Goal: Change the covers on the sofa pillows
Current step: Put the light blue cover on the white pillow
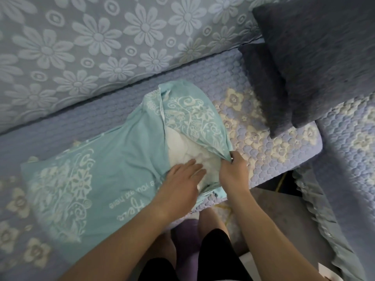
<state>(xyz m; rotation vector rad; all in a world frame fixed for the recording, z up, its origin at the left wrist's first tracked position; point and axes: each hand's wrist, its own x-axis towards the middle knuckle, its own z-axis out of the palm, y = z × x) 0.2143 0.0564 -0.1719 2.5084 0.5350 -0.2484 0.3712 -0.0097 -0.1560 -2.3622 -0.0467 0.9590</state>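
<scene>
A pillow in a teal cover (pixel 113 159) with white floral print lies on the sofa seat (pixel 274 151). The cover's end gapes open and the white inner pillow (pixel 182 147) shows through the gap. My left hand (pixel 182 179) lies flat with straight fingers on the white pillow at the opening. My right hand (pixel 233 169) pinches the edge of the teal cover's flap just right of the opening.
Two dark grey pillows (pixel 316 57) lean at the sofa's right corner. The flowered sofa back (pixel 101 47) runs along the top. A frilled sofa section (pixel 345 169) stands to the right, with floor (pixel 284 220) and my legs below.
</scene>
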